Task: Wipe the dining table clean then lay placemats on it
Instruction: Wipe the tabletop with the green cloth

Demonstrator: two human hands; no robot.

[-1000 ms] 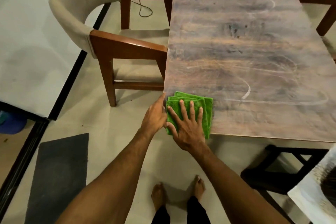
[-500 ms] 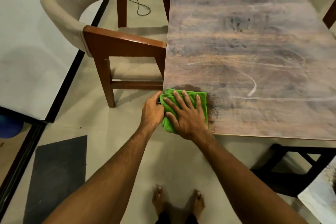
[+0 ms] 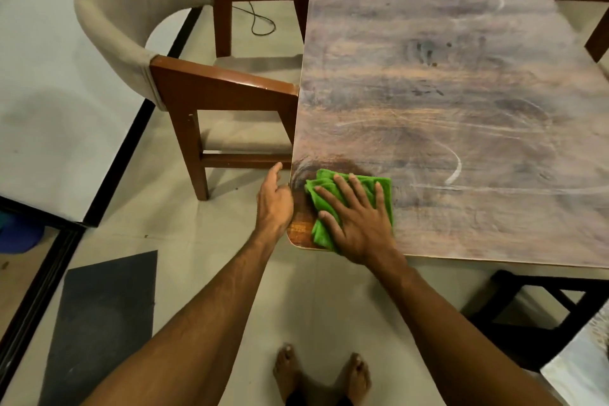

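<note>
While the right hand (image 3: 357, 224) is pressing down flat on the green cloth (image 3: 384, 193), with its fingers straight and spread apart rather than curled round the fabric, the left hand (image 3: 275, 203) is resting just beside it against the side edge of the dining table (image 3: 428, 92). The left hand's fingers are loosely bent and are holding nothing.

The folded cloth is lying on the near left corner of the tabletop. Its near edge is reaching the table's front edge, and its folds are bunching a little under the palm. A darker, damp-looking patch (image 3: 333, 164) is showing on the wood just beyond and left of the cloth. Pale curved streaks (image 3: 456, 166) are running across the dusty surface farther right.

A wooden armchair (image 3: 211, 89) with a beige padded back is standing at the table's left side, its arm tips touching or nearly touching the edge. A black cable (image 3: 260, 23) is lying on the floor beyond it. The person's bare feet (image 3: 323, 376) are standing on the pale tiles below. A dark mat (image 3: 102, 323) is lying to the left, and a dark frame (image 3: 543, 306) is standing under the table's near right side.
</note>
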